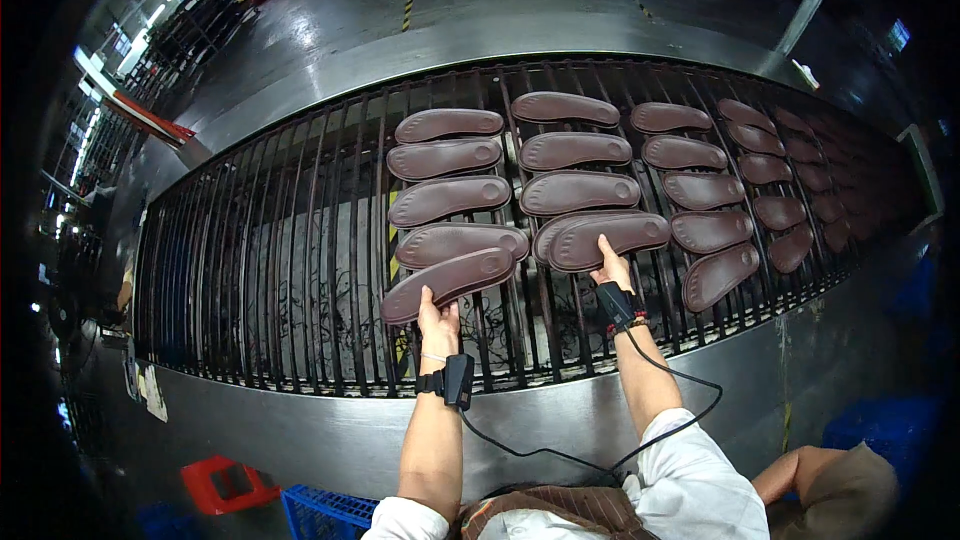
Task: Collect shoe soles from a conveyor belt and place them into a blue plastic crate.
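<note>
My left hand [439, 321] is closed on a dark brown shoe insole [455, 282], thumb on top, fingers under its near edge. This insole is tilted and partly covers another insole [455, 240] behind it. To the right, my right hand [612, 268] grips a second brown insole [635, 231], which overlaps one more insole [546, 238] beneath or behind it. Farther back, brown insoles lie in columns, such as an insole [448, 200] and another insole [580, 193]. All rest on a bed of dark metal bars [330, 240].
A metal rim [330, 420] borders the bars. Insoles [720, 277] continue to the far right. A red plastic stool [228, 485] and blue crate [325, 515] stand at lower left. Another person's arm [785, 475] shows at lower right. A black cable [540, 452] links my wrist devices.
</note>
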